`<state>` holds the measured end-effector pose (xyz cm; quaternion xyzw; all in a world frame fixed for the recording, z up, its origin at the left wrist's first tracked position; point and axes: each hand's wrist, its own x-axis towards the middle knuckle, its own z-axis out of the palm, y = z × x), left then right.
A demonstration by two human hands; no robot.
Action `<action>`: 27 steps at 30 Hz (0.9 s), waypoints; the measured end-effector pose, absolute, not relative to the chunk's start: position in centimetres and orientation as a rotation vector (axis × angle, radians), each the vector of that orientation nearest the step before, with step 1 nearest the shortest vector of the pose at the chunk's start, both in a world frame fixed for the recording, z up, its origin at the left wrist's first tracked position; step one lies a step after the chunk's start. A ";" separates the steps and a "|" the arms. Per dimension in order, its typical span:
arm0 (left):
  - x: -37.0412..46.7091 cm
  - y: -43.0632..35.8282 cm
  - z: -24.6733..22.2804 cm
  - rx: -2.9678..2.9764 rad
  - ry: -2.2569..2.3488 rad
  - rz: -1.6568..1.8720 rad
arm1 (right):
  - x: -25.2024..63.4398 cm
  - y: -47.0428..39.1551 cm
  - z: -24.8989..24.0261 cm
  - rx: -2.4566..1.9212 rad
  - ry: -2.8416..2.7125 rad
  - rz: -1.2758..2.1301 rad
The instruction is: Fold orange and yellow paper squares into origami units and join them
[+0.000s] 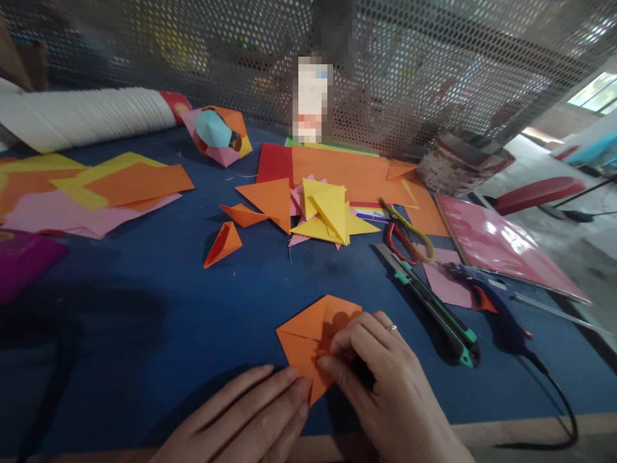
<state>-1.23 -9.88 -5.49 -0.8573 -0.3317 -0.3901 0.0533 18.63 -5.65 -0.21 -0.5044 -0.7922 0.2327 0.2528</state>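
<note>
The folded orange paper (304, 323) is on the blue table (144, 334), just past the left hand (255, 411) and to the left of the right hand (380, 373). The left hand lies flat with its fingers close together, their tips on the paper's near edge. The right hand pinches a bit of the paper between thumb and finger.

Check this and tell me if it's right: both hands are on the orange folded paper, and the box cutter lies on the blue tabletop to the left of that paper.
Not quite: the box cutter lies to the right of the orange folded paper, as the head view shows. The left hand and right hand are both on the paper.
</note>
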 end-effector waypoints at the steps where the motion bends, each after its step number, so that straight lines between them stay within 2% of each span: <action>1: -1.2 -9.9 -5.6 -2.597 -1.017 -1.183 | 18.6 -5.6 -0.2 -1.371 -2.155 0.633; 11: -1.0 -10.2 -6.0 -2.587 -1.083 -1.198 | 18.6 -5.8 -0.3 -1.384 -2.193 0.564; 20: -0.4 -10.0 -5.8 -2.568 -1.062 -1.047 | 18.7 -5.8 -0.4 -1.371 -2.196 0.564; 27: 0.0 -9.6 -5.5 -2.575 -1.077 -1.096 | 18.9 -5.6 -0.5 -1.355 -2.167 0.538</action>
